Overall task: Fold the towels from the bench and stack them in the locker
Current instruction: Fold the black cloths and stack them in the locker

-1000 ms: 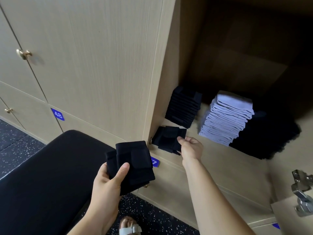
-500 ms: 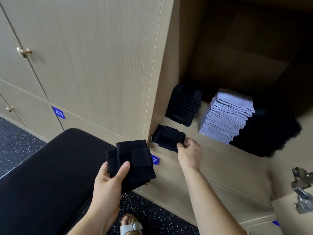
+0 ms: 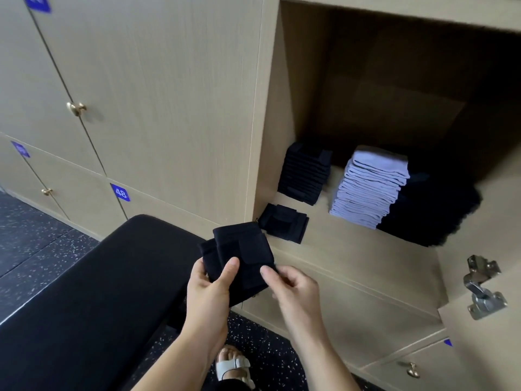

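Nearest the camera, a foot in a white sandal (image 3: 232, 366) stood on the speckled dark floor (image 3: 33, 244). Just above it the two hands met beside the end of the black padded surface (image 3: 98, 292). The left hand (image 3: 207, 294) gripped a black towel bundle (image 3: 242, 258) from below, thumb laid across its front and fingers curled behind. The right hand (image 3: 294, 287) pinched the bundle's lower right edge between thumb and bent fingers. The bundle looked like two folded pieces, one offset behind the other, held in the air just short of the open locker (image 3: 352, 258). At the front left corner of the locker's floor a single folded black towel (image 3: 283, 222) lay flat, apart from the piles behind it. Farther in, a black towel stack (image 3: 306, 173) stood against the left wall with a taller pale lavender towel stack (image 3: 369, 190) beside it. A dark heap (image 3: 434, 213) filled the right side, touching the lavender stack, its folds lost in shadow. A metal hinge (image 3: 482, 289) sat on the open door at right. The closed doors to the left carried a brass knob (image 3: 76, 108) and a blue plate reading 48 (image 3: 120, 192).
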A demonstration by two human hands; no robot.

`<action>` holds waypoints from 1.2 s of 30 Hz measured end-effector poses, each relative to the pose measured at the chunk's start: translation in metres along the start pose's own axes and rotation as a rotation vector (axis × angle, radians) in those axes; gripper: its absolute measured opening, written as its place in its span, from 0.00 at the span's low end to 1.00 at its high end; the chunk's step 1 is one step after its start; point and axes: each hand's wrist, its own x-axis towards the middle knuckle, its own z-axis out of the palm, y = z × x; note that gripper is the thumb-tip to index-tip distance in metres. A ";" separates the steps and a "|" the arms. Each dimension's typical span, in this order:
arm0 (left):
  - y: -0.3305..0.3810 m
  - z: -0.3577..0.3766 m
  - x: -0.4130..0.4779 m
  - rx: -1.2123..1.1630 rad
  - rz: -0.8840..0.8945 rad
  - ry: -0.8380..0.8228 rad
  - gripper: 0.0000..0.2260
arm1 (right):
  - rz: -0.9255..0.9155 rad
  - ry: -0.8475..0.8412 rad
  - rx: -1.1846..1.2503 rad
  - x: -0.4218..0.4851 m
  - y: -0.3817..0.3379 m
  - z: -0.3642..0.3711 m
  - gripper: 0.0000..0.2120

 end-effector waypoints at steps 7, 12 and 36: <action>0.014 0.006 -0.040 -0.042 -0.039 -0.008 0.09 | -0.047 0.116 0.049 -0.030 -0.020 -0.009 0.04; 0.025 0.006 -0.055 0.013 -0.062 0.026 0.09 | -0.046 0.093 0.076 -0.042 -0.039 -0.031 0.05; 0.027 0.026 -0.062 0.055 -0.031 -0.100 0.10 | 0.095 -0.054 0.138 -0.030 -0.051 -0.074 0.05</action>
